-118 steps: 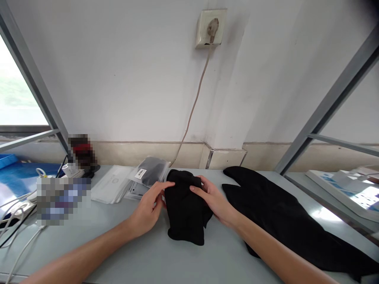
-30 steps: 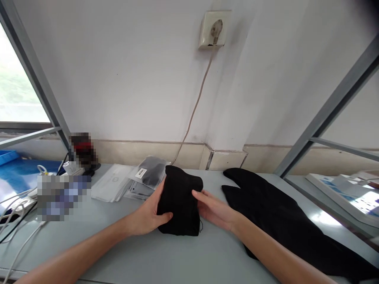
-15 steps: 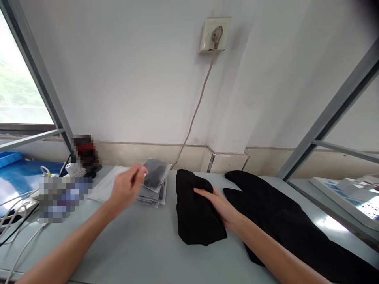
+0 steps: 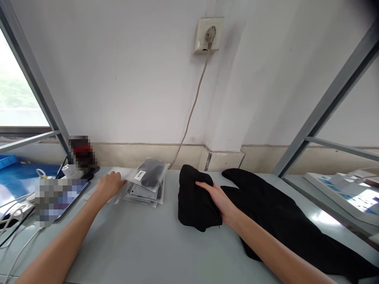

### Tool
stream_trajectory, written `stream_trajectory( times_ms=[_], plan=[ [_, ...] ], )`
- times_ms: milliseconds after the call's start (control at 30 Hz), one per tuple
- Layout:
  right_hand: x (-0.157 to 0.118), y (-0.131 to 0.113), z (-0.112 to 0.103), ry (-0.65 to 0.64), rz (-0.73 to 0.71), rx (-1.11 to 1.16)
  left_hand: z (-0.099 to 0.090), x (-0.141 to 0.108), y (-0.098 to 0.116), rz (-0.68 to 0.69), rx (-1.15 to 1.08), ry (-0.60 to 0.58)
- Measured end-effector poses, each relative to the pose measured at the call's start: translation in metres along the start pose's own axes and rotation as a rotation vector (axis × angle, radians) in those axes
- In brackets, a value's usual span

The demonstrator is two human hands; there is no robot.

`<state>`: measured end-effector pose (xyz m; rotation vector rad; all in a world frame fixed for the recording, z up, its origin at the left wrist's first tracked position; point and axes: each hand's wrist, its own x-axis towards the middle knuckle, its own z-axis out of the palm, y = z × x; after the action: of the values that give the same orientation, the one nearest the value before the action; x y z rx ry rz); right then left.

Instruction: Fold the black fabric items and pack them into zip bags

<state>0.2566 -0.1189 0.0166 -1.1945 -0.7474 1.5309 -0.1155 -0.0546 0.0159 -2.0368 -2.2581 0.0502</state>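
My right hand (image 4: pixel 217 199) grips a folded piece of black cloth (image 4: pixel 197 209), thumb on top and the other fingers hidden behind it. To its right a larger black cloth (image 4: pixel 275 217) lies spread on the table, partly under my right forearm. On the left, my left hand (image 4: pixel 109 184) has its fingers curled down over a clear plastic bag (image 4: pixel 121 194), closed at its edge; the fingertips are mostly hidden. Right beside it is a stack of clear bags (image 4: pixel 149 173) with dark contents, the top one bearing a white label (image 4: pixel 139 175).
A phone (image 4: pixel 71 201), partly blurred out, lies at left among white cables (image 4: pixel 22 252) and a power strip. Behind it stands a blurred dark object (image 4: pixel 83 156). Grey metal posts (image 4: pixel 325 94) rise at both sides. A cord (image 4: pixel 194 104) hangs from the wall socket (image 4: pixel 209 35).
My left hand has moved left and down from above the bags onto the clear bag. The black cloth in my right hand has tilted up slightly and looks more bunched.
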Motion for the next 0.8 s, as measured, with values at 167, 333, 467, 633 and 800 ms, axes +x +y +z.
stream_trajectory(
  times_ms=[167,333,467,633,800],
  plan=[
    [0.000,0.000,0.001,0.003,-0.001,0.000,-0.002,0.003,-0.008,0.007,0.054,0.011],
    [-0.001,-0.001,0.001,0.015,0.011,-0.002,0.002,0.001,-0.008,0.028,0.048,0.054],
    [-0.001,0.000,0.001,0.002,0.008,-0.006,0.002,0.000,-0.006,0.015,0.024,0.082],
    [-0.003,-0.003,0.002,0.026,0.010,-0.004,0.001,0.000,-0.010,-0.002,0.008,0.090],
    [-0.007,-0.006,0.004,0.038,0.015,-0.019,0.000,-0.003,-0.012,-0.012,-0.001,0.071]
  ],
)
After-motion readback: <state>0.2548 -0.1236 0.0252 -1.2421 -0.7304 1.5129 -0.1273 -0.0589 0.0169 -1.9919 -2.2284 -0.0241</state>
